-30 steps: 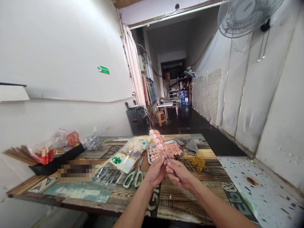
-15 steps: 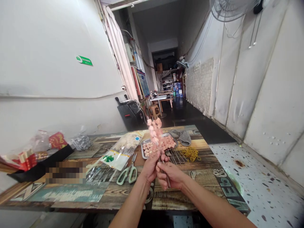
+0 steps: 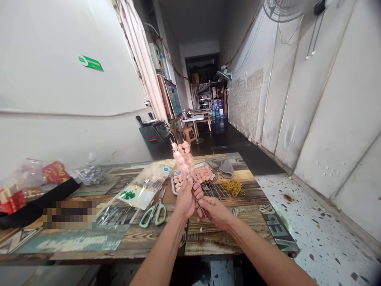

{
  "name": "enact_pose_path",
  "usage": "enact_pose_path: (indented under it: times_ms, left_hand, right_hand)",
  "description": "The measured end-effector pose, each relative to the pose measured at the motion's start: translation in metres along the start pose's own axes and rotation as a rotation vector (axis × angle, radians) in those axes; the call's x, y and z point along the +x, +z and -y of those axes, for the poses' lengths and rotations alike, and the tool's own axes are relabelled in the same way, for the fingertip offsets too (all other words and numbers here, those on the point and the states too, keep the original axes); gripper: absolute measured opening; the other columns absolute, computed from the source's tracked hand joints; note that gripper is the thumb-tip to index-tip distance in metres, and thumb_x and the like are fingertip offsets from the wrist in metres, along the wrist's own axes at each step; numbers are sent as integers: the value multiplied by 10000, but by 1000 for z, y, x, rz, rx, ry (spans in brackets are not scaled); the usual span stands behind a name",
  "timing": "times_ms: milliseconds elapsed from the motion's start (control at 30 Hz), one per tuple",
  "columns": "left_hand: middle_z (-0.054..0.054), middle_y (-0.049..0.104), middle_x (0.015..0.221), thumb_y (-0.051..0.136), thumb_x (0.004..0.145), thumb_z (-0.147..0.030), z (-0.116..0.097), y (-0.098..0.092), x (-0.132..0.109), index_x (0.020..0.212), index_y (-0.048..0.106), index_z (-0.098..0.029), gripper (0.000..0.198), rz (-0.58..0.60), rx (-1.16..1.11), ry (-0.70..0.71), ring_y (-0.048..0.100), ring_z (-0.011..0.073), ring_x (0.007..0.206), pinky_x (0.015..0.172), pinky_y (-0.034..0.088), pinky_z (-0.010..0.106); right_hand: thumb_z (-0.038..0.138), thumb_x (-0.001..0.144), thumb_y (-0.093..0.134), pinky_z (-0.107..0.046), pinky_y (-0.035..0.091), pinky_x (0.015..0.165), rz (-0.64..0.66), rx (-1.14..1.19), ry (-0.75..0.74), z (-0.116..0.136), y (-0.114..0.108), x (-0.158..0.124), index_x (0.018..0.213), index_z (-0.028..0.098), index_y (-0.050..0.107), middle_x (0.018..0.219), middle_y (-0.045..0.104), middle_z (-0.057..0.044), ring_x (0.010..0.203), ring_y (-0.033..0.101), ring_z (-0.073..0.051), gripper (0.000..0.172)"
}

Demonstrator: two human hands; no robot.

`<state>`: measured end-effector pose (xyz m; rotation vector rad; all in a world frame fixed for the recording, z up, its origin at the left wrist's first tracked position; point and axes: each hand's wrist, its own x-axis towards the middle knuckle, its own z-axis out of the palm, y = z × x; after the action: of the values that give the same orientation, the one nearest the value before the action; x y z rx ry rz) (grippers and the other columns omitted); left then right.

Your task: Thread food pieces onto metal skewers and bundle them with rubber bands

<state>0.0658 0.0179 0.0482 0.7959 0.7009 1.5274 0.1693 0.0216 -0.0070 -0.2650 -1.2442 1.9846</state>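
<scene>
A bunch of meat skewers (image 3: 183,155), pale pink pieces on thin metal sticks, stands up from my hands, leaning slightly left. My left hand (image 3: 187,198) is closed around the sticks just below the meat. Lower down, my right hand (image 3: 212,210) has its fingers closed at the bare stick ends. Behind the hands, a metal tray (image 3: 173,190) holds more pink meat pieces and further skewers whose sticks (image 3: 218,190) poke out toward me. Yellow rubber bands (image 3: 233,187) lie in a heap right of those sticks.
Green-handled scissors (image 3: 153,214) and a clear bag of pale food (image 3: 145,186) lie left of my hands on the wood-patterned table (image 3: 220,242). A grey cloth (image 3: 225,169) rests behind the rubber bands. A black bin (image 3: 56,198) with packets stands far left.
The bunch of skewers has tilted further left, and its stick ends now slant to the right. My right hand has risen a little. The whole view has shifted slightly.
</scene>
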Motion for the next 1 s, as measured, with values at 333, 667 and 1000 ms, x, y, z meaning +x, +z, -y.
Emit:
enact_pose_path:
  times_ms: [333,667,1000]
  left_hand:
    - [-57,401,555,604,761,-438,13,11,-5,824,511,-153,306,86,226,-128,456,73,515,379,289,131]
    - [-81,362,502,576,746,-501,15,20,-20,666,402,-185,369,-40,438,41,400,63,433,355,301,142]
    - [-111,260,505,632,691,-518,31,9,-23,700,386,-191,409,-137,318,-89,217,16,369,328,148,114]
  right_hand:
    - [609,714,552,-200,301,398,-279,-61,-36,-8,18,-15,694,202,387,429,325,123,346,330,-47,440]
    - [466,807,507,-278,430,641,-2,-886,-93,39,-1,-40,908,171,572,764,550,-15,658,516,-128,318]
    - [139,824,434,-262,396,694,-352,-1918,300,75,-128,-65,756,120,654,903,598,-121,814,565,-192,232]
